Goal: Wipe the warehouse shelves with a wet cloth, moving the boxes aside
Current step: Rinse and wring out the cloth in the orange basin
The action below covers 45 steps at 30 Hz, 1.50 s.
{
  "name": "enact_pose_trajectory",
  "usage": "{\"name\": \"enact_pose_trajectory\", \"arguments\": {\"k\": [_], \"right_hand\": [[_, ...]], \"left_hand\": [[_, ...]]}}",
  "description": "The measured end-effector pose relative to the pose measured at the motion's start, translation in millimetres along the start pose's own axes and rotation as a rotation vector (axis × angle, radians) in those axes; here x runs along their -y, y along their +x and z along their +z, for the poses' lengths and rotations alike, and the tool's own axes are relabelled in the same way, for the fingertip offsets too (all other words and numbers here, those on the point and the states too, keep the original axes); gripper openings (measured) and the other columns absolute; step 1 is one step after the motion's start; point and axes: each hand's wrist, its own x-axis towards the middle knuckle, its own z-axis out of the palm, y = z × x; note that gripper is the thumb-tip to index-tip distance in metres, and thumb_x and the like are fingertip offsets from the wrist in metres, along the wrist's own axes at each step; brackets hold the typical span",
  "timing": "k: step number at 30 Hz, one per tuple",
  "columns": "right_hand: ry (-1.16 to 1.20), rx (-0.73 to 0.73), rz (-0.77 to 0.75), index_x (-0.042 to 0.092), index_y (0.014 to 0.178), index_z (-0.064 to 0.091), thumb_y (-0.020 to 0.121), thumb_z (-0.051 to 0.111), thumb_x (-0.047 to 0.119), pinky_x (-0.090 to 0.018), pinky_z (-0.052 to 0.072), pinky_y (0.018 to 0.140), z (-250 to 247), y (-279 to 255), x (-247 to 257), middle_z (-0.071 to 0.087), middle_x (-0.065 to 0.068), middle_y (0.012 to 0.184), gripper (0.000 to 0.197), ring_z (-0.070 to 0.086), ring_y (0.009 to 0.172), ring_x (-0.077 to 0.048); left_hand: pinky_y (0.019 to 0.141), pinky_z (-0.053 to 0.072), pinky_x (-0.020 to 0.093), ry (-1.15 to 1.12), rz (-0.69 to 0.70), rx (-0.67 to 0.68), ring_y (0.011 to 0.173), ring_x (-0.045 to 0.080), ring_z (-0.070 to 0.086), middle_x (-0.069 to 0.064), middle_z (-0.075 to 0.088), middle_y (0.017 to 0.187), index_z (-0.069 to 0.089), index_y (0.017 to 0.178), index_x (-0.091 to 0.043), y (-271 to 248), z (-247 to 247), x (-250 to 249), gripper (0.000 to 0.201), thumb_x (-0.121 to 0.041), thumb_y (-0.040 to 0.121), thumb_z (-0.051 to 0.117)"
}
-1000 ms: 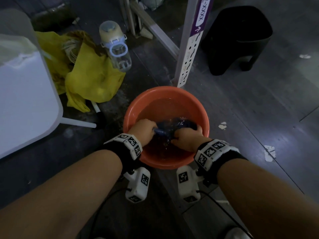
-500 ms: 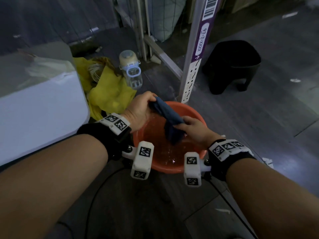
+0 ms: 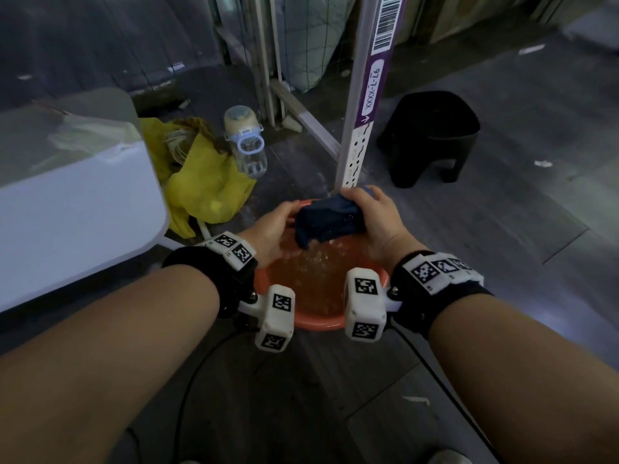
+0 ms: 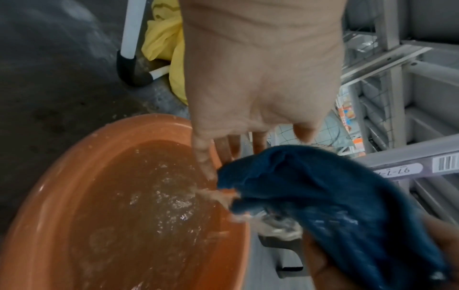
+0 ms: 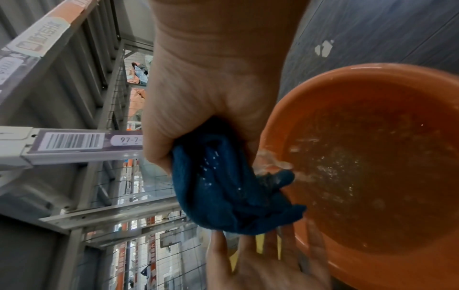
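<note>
A: A person's right hand (image 3: 375, 219) gripped a bunched blue cloth (image 3: 330, 221) above an orange basin (image 3: 321, 321) of murky water; the left hand (image 3: 274, 226), fingers straight and loose, touched the cloth's edge.

B: Step in hand, likely: wringing before any wiping; water ran from the cloth.

A: Next called for a firm squeeze, then a rise toward the shelves (image 5: 74, 145).

B: The shelf post (image 3: 361, 128) stood just behind the basin; a black stool (image 3: 432, 139) to the right; open floor (image 3: 502, 229) nearer.
</note>
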Motion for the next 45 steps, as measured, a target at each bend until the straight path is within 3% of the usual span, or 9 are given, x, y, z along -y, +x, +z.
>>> {"name": "enact_pose_trajectory", "arguments": {"k": [3, 8, 13, 15, 18, 22, 29, 40, 45], "right_hand": [[0.022, 0.032, -0.008, 0.015, 0.079, 0.049, 0.086, 0.059, 0.003, -0.028, 0.050, 0.055, 8.3, -1.8, 8.8, 0.055, -0.005, 0.067, 0.017, 0.058, 0.058, -0.018], [-0.076, 0.096, -0.049, 0.020, 0.084, 0.059, 0.085, 0.058, 0.005, -0.028, 0.050, 0.063, 14.0, -1.1, 12.0, 0.056, -0.005, 0.079, 0.015, 0.057, 0.074, -0.019], [-0.349, 0.070, -0.084, 0.020, 0.085, 0.062, 0.089, 0.064, 0.031, -0.034, 0.050, 0.082, 7.9, 0.6, 9.6, 0.062, -0.006, 0.094, 0.012, 0.061, 0.092, -0.021], [-0.534, 0.074, -0.076, 0.015, 0.103, 0.062, 0.094, 0.053, 0.039, -0.029, 0.046, 0.085, 5.5, 0.1, 7.5, 0.061, -0.005, 0.103, 0.027, 0.058, 0.096, -0.017], [-0.683, 0.129, -0.044, 0.012, 0.121, 0.061, 0.099, 0.042, 0.043, -0.022, 0.038, 0.092, 4.0, -2.2, 2.3, 0.059, -0.004, 0.111, 0.042, 0.053, 0.103, -0.013], [-0.888, 0.177, -0.075, 0.014, 0.121, 0.060, 0.094, 0.041, 0.056, -0.026, 0.038, 0.089, 10.7, -5.9, -11.2, 0.061, -0.002, 0.113, 0.053, 0.054, 0.103, -0.014], [-0.915, 0.085, -0.114, 0.013, 0.097, 0.038, 0.101, 0.039, 0.037, -0.025, 0.032, 0.056, 20.3, -1.1, -16.4, 0.048, 0.002, 0.075, 0.025, 0.049, 0.069, -0.014], [-1.066, 0.123, -0.137, 0.004, 0.119, 0.050, 0.103, 0.031, 0.026, -0.036, 0.041, 0.090, 25.3, 2.3, -12.9, 0.059, -0.018, 0.116, 0.034, 0.055, 0.109, -0.033], [-1.010, 0.133, -0.122, 0.003, 0.120, 0.054, 0.104, 0.028, 0.027, -0.028, 0.039, 0.086, 23.3, 0.6, -12.0, 0.060, -0.017, 0.116, 0.039, 0.055, 0.110, -0.030]], "left_hand": [[0.080, 0.053, 0.033, 0.046, -0.073, 0.084, 0.086, 0.022, 0.068, 0.006, 0.072, 0.094, 0.069, 0.100, -0.022, -4.0, 2.5, -1.5, 0.070, -0.074, 0.084, 0.024], [0.088, 0.046, 0.047, -0.129, -0.068, 0.300, 0.106, 0.034, 0.059, 0.017, 0.063, 0.120, 0.062, 0.120, -0.015, -3.2, 9.5, -2.3, 0.091, -0.081, 0.077, 0.016], [0.049, 0.047, 0.020, 0.009, 0.012, 0.252, 0.060, 0.015, 0.062, 0.007, 0.071, 0.084, 0.063, 0.105, -0.017, -12.3, 13.8, -7.6, 0.046, -0.052, 0.094, 0.035], [0.045, 0.041, 0.021, 0.113, 0.075, 0.222, 0.058, 0.016, 0.054, 0.007, 0.061, 0.074, 0.060, 0.094, -0.016, -13.1, 14.6, -8.6, 0.009, -0.019, 0.092, 0.051], [0.051, 0.042, 0.028, 0.468, 0.149, 0.231, 0.064, 0.023, 0.052, 0.014, 0.057, 0.071, 0.060, 0.086, -0.005, -7.5, 15.4, -10.6, 0.013, 0.005, 0.078, 0.063], [0.074, 0.048, 0.032, 0.997, 0.179, 0.277, 0.090, 0.025, 0.059, 0.020, 0.065, 0.104, 0.060, 0.112, 0.001, -3.2, 20.3, -8.5, 0.037, -0.002, 0.076, 0.070], [0.098, 0.039, 0.032, 1.174, 0.336, 0.085, 0.121, 0.027, 0.051, 0.012, 0.054, 0.131, 0.047, 0.130, -0.008, -3.1, 24.9, -11.3, 0.055, -0.020, 0.081, 0.068], [0.085, 0.048, 0.037, 1.409, 0.420, 0.021, 0.099, 0.030, 0.060, 0.014, 0.064, 0.108, 0.059, 0.111, -0.006, -0.2, 27.4, -10.8, 0.030, -0.023, 0.086, 0.058], [0.082, 0.050, 0.037, 1.511, 0.456, 0.039, 0.095, 0.030, 0.061, 0.014, 0.065, 0.104, 0.062, 0.105, -0.006, -1.7, 27.2, -12.6, 0.024, -0.021, 0.087, 0.054]]}}
